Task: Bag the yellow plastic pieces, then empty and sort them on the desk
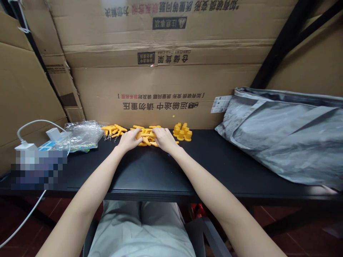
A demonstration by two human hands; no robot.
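Note:
My left hand (130,140) and my right hand (164,139) are close together at the back of the black table. Their fingers are closed on the two ends of a short yellow plastic piece (147,135) held level between them. Around and under it lies a pile of similar yellow plastic pieces (145,141), partly hidden by my hands. To the left are several yellow handles with metal spirals (114,130), like corkscrews. Several yellow cup-shaped parts with flared bases (181,134) stand grouped on the right.
Clear plastic bags (83,132) lie at the left, beside a white charger (26,150) and its cable. A big grey bag (278,139) covers the table's right side. Cardboard (160,82) walls off the back. The black table (150,175) ends just before my lap.

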